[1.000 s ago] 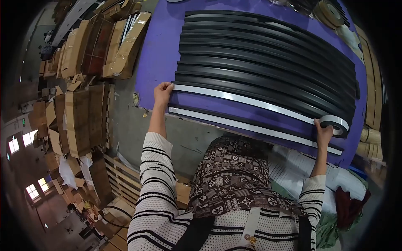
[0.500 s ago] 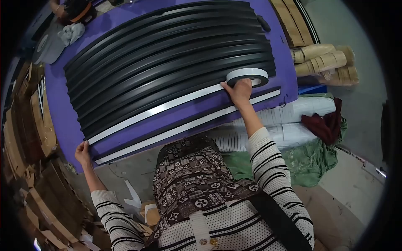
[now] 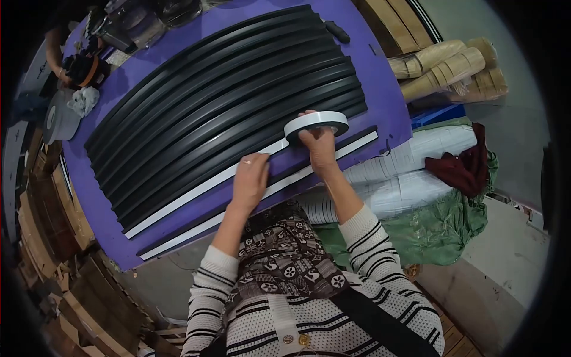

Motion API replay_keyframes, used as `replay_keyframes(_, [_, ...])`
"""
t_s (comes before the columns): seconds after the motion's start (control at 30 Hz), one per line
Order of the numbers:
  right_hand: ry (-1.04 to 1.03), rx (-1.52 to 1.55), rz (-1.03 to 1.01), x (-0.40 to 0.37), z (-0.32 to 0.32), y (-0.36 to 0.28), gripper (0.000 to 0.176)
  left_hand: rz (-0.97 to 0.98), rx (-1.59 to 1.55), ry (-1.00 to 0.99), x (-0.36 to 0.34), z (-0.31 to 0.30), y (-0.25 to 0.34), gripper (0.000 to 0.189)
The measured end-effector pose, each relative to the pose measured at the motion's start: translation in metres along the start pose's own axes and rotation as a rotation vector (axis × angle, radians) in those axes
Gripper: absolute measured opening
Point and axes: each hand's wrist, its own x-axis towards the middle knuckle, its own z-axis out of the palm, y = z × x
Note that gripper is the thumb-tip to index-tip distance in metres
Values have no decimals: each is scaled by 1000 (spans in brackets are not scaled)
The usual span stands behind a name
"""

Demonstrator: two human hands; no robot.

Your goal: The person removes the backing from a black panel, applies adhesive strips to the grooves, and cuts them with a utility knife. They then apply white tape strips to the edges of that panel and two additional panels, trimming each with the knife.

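My right hand grips a roll of white double-sided tape, its thumb and fingers inside and around the ring. From the roll a white tape strip runs left along the nearest black ribbed profile. On the middle of this strip rests my left hand, fingers laid over the tape and their tips partly hidden. Closer to my body lies a separate black profile with a white band along it. Behind, several long black profiles lie side by side.
The profiles lie on a purple table. At its far left are a grey roll, crumpled plastic and a black-and-orange object near another person's arm. Wrapped white rolls and brown-wrapped bundles stand right.
My left hand has left the strip's left end and moved right to its middle. The tape roll, in my right hand, now appears slightly lower and left as the view shifts.
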Motion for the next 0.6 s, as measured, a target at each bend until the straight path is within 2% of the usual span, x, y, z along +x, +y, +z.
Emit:
replay_keyframes(0.07, [104, 537, 18, 6, -21, -18, 30, 70, 331, -71, 14, 36, 2, 29])
replay_keyframes(0.13, [232, 615, 5, 27, -72, -44, 27, 50, 405, -118, 14, 38, 2, 36])
replay_keyframes(0.2, [326, 465, -121, 61, -145, -50, 23, 26, 442, -170, 12, 34, 4, 39])
replay_keyframes(0.27, [452, -58, -218, 89, -189, -56, 23, 34, 511, -178, 12, 36, 5, 40])
replay_keyframes(0.3, [516, -597, -167, 94, -197, -59, 27, 25, 587, -171, 12, 36, 5, 41])
replay_keyframes(0.37, [440, -1000, -236, 109, -223, -35, 36, 31, 625, -198, 14, 33, 6, 42])
replay_keyframes(0.43, [405, -1081, -274, 115, -221, -32, 40, 23, 669, -223, 13, 32, 8, 43])
replay_keyframes(0.5, [360, -1337, -368, 123, -225, -21, 41, 19, 687, -229, 15, 32, 8, 44])
replay_keyframes(0.6, [370, -1367, -343, 126, -221, -16, 41, 28, 720, -236, 16, 32, 9, 44])
